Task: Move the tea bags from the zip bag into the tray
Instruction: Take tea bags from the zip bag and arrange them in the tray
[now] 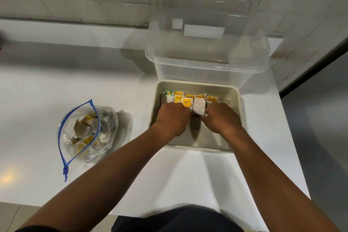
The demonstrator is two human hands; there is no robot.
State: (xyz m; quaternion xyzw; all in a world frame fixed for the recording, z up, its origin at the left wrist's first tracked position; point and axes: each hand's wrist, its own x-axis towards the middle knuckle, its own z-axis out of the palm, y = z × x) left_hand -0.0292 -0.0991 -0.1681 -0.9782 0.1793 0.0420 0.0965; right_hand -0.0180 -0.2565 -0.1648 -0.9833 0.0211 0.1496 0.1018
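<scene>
On a white counter [37, 100], a person's two forearms reach forward into a cream tray [237, 100]. The left hand [172, 118] and right hand [222, 117] sit knuckles up with fingers curled down against a row of tea bags [199, 106] standing along the tray's far side; whether they pinch any cannot be told. To the left lies an open zip bag [82, 133] holding more. Behind the tray stands a clear plastic box [207, 47].
</scene>
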